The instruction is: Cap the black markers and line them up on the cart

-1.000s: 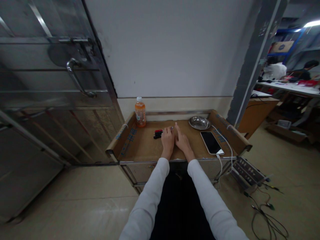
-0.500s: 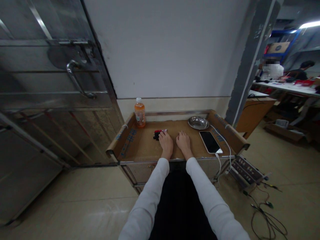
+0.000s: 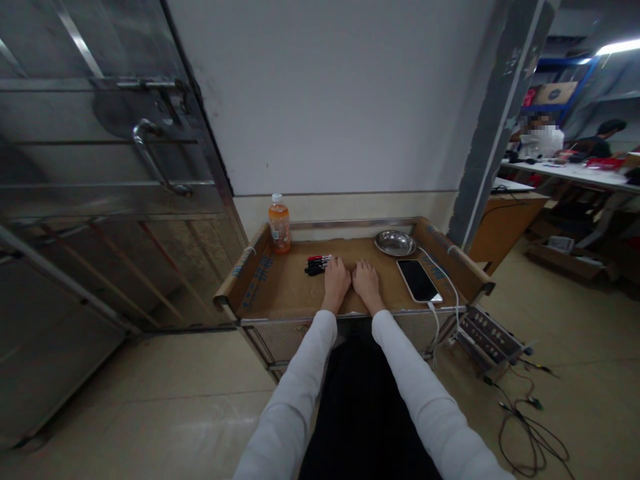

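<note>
On a cardboard-lined cart top (image 3: 295,297), my left hand (image 3: 337,281) rests palm down with its fingers stretched forward. Its fingertips are just right of several red and black pens (image 3: 315,265), which lie side by side; whether it touches their ends I cannot tell. My right hand (image 3: 367,283) lies palm down close beside the left one, fingers extended, holding nothing. A phone (image 3: 419,281) with a white cable plugged in lies to the right. Behind it sits a shiny metal bowl (image 3: 395,243).
A bottle of orange drink (image 3: 279,225) stands at the back left corner. Raised cardboard sides (image 3: 453,263) edge the cart. A metal door (image 3: 110,153) is on the left. On the floor at right are a power unit (image 3: 493,341) and coiled cables (image 3: 533,433). People sit at a far table.
My left hand has slid right, off the pens and nearer my right hand, so more of the pens shows. My right hand stays in place. The view has shifted slightly.
</note>
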`<action>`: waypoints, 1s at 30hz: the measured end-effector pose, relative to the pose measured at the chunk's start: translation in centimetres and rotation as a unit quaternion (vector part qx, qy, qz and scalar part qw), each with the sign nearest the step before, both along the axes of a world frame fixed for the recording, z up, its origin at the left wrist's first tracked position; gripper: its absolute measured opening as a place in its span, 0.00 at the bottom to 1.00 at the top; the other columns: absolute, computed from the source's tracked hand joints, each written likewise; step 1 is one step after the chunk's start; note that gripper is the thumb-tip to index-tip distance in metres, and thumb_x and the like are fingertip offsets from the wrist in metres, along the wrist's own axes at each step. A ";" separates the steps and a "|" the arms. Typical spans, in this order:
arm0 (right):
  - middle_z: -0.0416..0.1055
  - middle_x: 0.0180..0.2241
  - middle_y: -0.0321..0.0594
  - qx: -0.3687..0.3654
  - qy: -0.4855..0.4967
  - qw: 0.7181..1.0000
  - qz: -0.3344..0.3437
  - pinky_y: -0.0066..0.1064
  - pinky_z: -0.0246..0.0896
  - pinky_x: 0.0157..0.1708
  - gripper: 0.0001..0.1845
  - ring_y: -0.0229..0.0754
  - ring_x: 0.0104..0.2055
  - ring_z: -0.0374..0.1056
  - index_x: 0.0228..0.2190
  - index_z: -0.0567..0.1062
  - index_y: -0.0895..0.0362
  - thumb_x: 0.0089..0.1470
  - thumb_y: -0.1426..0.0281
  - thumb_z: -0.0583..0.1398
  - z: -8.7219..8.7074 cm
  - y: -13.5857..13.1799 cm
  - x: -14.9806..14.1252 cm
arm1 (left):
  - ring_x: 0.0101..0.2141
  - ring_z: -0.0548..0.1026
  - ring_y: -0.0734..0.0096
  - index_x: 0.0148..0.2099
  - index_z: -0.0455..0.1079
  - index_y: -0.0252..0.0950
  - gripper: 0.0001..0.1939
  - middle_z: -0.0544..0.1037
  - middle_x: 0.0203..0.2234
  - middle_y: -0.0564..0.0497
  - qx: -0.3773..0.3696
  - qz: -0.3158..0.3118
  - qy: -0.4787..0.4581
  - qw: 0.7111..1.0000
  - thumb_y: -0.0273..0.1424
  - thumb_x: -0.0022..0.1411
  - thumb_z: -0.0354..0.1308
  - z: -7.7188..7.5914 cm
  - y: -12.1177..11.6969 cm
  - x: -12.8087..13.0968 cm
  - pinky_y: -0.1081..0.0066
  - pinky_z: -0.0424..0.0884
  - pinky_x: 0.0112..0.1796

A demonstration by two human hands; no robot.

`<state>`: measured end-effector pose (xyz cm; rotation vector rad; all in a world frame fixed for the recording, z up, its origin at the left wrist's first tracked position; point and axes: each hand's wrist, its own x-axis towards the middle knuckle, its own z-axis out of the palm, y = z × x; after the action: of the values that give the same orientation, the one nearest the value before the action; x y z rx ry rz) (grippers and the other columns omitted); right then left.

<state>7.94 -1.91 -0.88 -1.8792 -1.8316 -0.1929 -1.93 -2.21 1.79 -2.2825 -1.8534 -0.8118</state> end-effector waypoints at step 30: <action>0.71 0.46 0.53 -0.019 0.018 1.000 0.009 0.34 0.54 0.48 0.15 0.47 0.49 0.64 0.43 0.72 0.63 0.57 0.75 0.49 1.2 -0.7 0.1 | 0.43 0.73 0.65 0.44 0.71 0.33 0.14 0.76 0.40 0.42 -0.060 -0.067 -0.041 0.995 0.22 0.63 0.44 0.3 0.0 -0.4 0.67 0.67 0.47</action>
<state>8.07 -2.57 0.32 -1.8791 -1.8394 -0.1187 -2.28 -2.22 2.05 -2.5069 -1.8445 -0.8466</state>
